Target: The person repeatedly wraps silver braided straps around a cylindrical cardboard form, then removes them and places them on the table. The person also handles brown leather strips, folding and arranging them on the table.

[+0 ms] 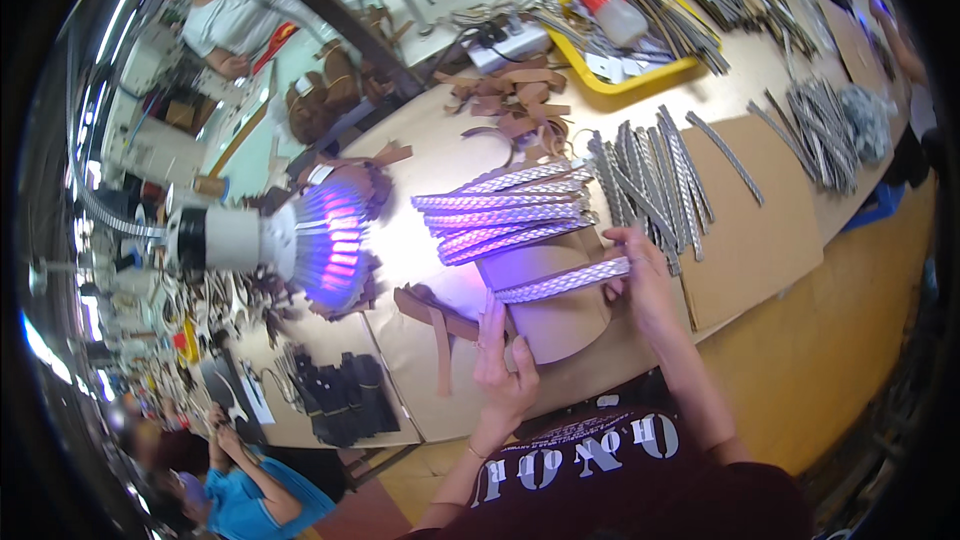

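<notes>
Hands (505,360) (645,285) grip glittery strap (562,281) by its ends, long axis lying left-right.

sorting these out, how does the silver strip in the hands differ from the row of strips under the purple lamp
The held strip is single, pinched at each end by the left hand and right hand; the lit row is several strips lying side by side on the table, untouched. The held strip sits nearer the person, at the edge of the lamp glow; the row lies deeper in it. Both are silvery, textured, and similarly long.

Single head view — looks steeply down, close over the cardboard-covered worktable (760,240) — fisheye-bent edges.
</notes>
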